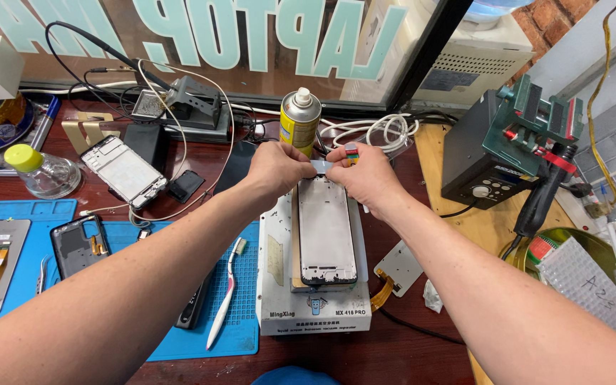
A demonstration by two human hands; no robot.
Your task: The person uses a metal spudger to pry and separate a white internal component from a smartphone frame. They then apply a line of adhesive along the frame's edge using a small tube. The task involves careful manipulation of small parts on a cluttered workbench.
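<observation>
Here both hands, left [277, 167] and right [368, 173], pinch a small strip [321, 167] between fingertips above the phone frame [326, 232] lying on the white heating plate [279, 285].

Crowded bench; open room only on bare wood at the near right.

Tall yellow-and-silver spray can [299, 120] stands just behind left hand [277, 167] and right hand [365, 175], blocking reach toward the window. White coiled cables [376, 130] clutter the back right. Black station box [475, 153] with green clamp [532, 117] walls off the right. White heating plate machine [314, 314] fills the centre. White toothbrush [226, 292] and dark phone frame [78, 246] take up the blue silicone mat [244, 335] left.
</observation>
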